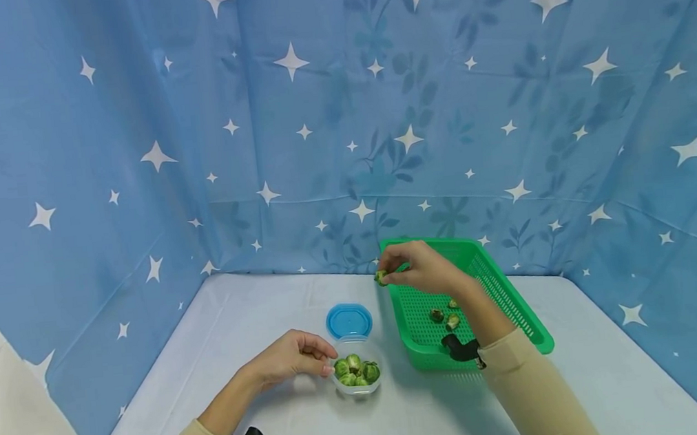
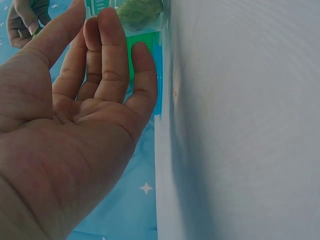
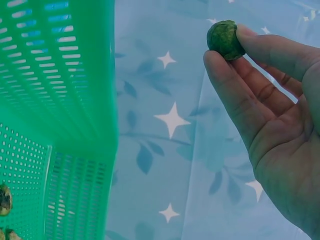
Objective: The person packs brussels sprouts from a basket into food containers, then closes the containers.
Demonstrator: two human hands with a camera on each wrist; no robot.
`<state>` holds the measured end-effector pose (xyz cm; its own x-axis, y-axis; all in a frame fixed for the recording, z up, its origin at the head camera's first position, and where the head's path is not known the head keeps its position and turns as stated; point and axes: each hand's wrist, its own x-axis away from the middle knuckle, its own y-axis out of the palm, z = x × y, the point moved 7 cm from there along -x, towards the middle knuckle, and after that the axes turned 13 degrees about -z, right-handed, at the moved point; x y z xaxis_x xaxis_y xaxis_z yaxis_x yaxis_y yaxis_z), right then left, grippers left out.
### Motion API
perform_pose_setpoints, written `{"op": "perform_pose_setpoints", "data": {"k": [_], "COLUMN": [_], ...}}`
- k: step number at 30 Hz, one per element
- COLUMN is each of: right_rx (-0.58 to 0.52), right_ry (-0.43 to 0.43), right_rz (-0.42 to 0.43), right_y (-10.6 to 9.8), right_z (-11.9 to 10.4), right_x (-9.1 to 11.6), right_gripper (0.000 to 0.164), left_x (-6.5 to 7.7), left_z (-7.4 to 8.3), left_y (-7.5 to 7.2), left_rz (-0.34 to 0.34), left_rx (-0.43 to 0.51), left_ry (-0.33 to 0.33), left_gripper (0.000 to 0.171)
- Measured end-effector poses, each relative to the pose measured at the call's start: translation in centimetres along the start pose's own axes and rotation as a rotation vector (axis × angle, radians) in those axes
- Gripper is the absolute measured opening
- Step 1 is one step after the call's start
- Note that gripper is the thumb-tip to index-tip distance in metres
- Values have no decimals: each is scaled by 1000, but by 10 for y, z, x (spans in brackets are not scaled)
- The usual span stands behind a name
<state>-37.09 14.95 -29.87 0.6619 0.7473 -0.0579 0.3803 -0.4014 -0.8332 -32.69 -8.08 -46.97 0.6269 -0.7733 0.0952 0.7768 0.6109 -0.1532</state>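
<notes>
My right hand (image 1: 423,267) pinches a Brussels sprout (image 3: 226,40) between thumb and fingertips, raised above the left rim of the green basket (image 1: 405,330). Beside the small clear plastic container (image 1: 359,389) is my left hand (image 1: 292,357), thumb and fingertips right at its left side. In the left wrist view its fingers (image 2: 112,60) are mostly straight and only slightly bent. Several green Brussels sprouts (image 1: 356,370) fill the container. A few browner sprouts (image 1: 453,321) lie on the basket floor, partly hidden by the right forearm.
A blue lid (image 1: 349,322) lies on the white table (image 1: 269,307) just behind the container. The basket's perforated walls stand tall at the right. Blue star-printed curtains (image 1: 317,144) close off the back and sides.
</notes>
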Motion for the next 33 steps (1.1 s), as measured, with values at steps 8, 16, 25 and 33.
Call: {"op": "perform_pose_setpoints", "data": {"k": [8,16,25,33], "right_rx": [-42,-30,-93,-146], "right_ry": [-52,-82,-130,-151], "right_rz": [-25,-14,-1,-4], "right_y": [13,26,44,62], "right_z": [-11,-24,-26,-22], "right_x": [0,3,9,10], "right_gripper": [16,14,17,16], "left_x": [0,0,0,-1], "left_z": [2,2,1,-2], "left_y": [-1,-1,-1,0], "left_rz": [-1,1,0,-3], "left_rx": [-2,-8,-10,4], "left_ry": [2,-3,-4,-5], "left_gripper": [33,32,33,32]}}
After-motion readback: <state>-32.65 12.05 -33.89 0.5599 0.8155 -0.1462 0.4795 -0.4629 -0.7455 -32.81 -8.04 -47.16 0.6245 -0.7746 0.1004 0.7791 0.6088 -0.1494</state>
